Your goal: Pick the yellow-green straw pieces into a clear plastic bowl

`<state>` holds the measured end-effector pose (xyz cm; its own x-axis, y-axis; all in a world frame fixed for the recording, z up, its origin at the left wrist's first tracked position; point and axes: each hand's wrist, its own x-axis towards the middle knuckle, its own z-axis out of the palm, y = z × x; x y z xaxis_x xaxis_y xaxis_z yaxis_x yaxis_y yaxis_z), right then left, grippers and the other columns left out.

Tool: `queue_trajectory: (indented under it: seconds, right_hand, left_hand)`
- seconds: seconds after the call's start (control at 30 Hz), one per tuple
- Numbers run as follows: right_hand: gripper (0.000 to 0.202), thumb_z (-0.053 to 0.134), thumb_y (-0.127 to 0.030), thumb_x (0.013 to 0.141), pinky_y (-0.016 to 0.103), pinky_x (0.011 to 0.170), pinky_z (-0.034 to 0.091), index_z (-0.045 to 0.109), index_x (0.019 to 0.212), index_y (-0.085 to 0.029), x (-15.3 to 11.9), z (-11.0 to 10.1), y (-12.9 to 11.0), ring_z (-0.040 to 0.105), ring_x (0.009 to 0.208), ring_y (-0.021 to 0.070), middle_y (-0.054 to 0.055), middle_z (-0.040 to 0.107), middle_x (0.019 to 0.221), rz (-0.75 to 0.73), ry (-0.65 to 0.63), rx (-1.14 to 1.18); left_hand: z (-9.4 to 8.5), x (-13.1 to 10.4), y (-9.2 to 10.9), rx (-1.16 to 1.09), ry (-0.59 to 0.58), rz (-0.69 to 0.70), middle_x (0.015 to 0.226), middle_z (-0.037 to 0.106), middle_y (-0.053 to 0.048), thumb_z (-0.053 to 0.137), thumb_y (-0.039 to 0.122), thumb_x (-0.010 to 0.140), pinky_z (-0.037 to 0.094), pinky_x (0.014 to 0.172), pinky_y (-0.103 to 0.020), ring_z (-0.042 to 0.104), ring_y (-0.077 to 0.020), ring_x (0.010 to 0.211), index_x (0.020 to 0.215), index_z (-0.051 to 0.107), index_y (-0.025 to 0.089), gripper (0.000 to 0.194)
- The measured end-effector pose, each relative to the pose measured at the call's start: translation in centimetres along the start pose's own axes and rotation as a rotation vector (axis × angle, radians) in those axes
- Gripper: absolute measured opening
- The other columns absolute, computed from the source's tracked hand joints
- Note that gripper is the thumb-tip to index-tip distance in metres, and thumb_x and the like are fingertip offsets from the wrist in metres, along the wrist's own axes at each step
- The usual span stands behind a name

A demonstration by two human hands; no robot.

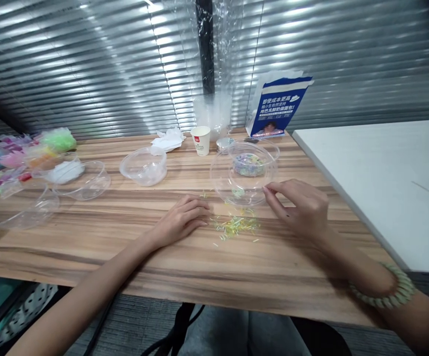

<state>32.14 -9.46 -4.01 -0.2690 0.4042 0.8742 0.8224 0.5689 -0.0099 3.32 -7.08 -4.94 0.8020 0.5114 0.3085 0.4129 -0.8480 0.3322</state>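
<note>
My right hand (299,205) pinches the right edge of a clear round plastic lid (219,185), which is tilted over the table. Through and behind the lid shows a clear bowl with small multicoloured pieces (249,164) in it. My left hand (184,217) rests palm down on the wooden table, fingers together, beside a loose pile of thin yellow and green bits (236,226). The pile lies between my two hands, just in front of the lid. Nothing shows in my left hand.
A clear bowl (143,168), crumpled white tissue (168,140), a paper cup (201,141) and a blue-and-white bag (279,106) stand toward the back. Clear containers (82,183) and bright coloured bundles (56,140) are at the left. A white table (385,183) adjoins at the right.
</note>
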Motion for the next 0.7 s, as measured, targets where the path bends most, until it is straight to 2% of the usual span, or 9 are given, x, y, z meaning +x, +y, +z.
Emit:
queue_trajectory:
  seconds: [0.13, 0.33, 0.5, 0.7]
  right_hand:
    - [0.007, 0.058, -0.016, 0.083, 0.025, 0.056, 0.045, 0.061, 0.077, -0.018, -0.04, -0.02, 0.0, 0.06, 0.058, 0.0136, 0.001, 0.066, 0.064, 0.007, -0.003, 0.01]
    - [0.005, 0.059, -0.014, 0.082, 0.025, 0.057, 0.045, 0.061, 0.078, -0.017, -0.11, 0.06, -0.04, 0.06, 0.06, 0.0142, 0.002, 0.066, 0.065, 0.017, -0.009, 0.038]
    - [0.007, 0.057, -0.014, 0.082, 0.026, 0.059, 0.045, 0.061, 0.077, -0.017, -0.15, 0.18, 0.03, 0.06, 0.059, 0.014, 0.002, 0.066, 0.067, 0.037, -0.019, 0.061]
    - [0.007, 0.058, -0.015, 0.082, 0.026, 0.059, 0.046, 0.06, 0.076, -0.017, -0.18, 0.0, 0.01, 0.06, 0.06, 0.0138, 0.002, 0.066, 0.068, 0.033, -0.033, 0.039]
  left_hand:
    - [-0.26, 0.07, 0.28, -0.002, -0.05, 0.027, 0.122, 0.056, -0.008, 0.05, 0.023, 0.09, 0.039, 0.098, -0.041, 0.044, -0.0213, 0.114, 0.123, 0.054, 0.022, 0.033]
    - [-0.6, -0.14, 0.17, 0.019, -0.093, 0.081, 0.128, 0.054, -0.007, 0.052, 0.024, 0.089, 0.039, 0.099, -0.045, 0.042, -0.0242, 0.119, 0.115, 0.062, 0.024, 0.028]
    - [-0.66, -0.39, -0.25, 0.045, -0.082, 0.049, 0.129, 0.053, -0.007, 0.054, 0.025, 0.088, 0.04, 0.098, -0.046, 0.042, -0.0243, 0.119, 0.126, 0.053, 0.025, 0.038]
    - [-0.76, -0.41, -0.55, 0.098, -0.074, -0.005, 0.131, 0.049, -0.009, 0.053, 0.026, 0.088, 0.038, 0.1, -0.046, 0.039, -0.0243, 0.121, 0.127, 0.053, 0.022, 0.038]
